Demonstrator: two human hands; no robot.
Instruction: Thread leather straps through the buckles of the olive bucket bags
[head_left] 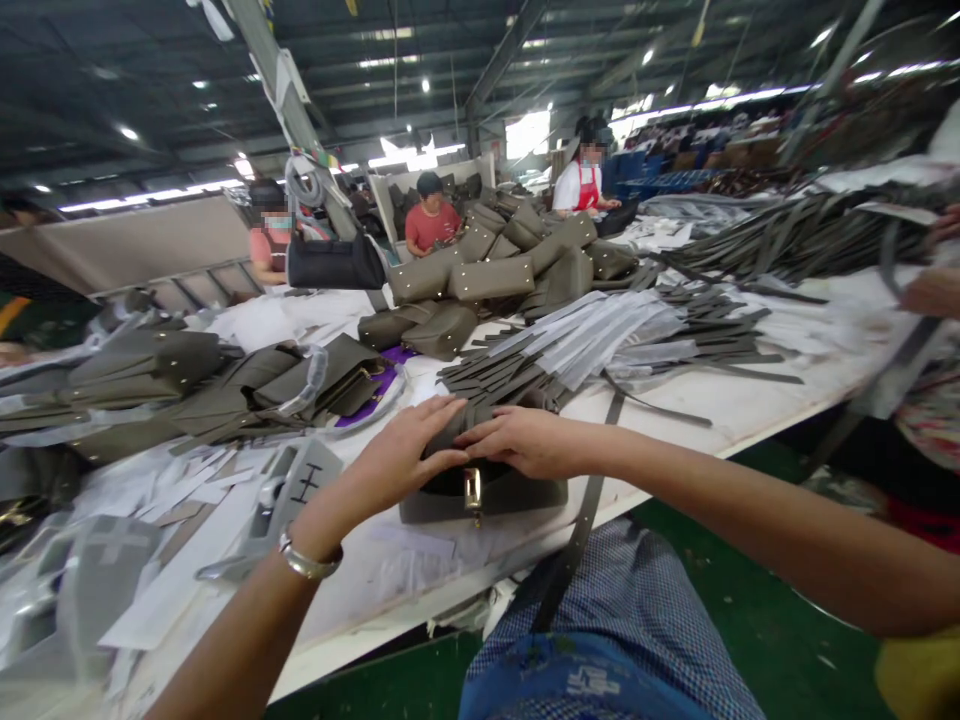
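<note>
An olive-grey handbag with a gold clasp stands on the white worktable right in front of me. My left hand lies on top of the bag, fingers stretched forward and curled a little over its edge. My right hand rests on the bag's top from the right, fingers flat and together, tips meeting the left hand. A dark strap hangs from the bag over the table's front edge. A silver bracelet sits on my left wrist.
Piles of grey straps and finished bags cover the table behind. Folded olive pieces and white paper wrappers lie at left. Three seated people work at the far side; another person's hand is at right. Green floor lies below.
</note>
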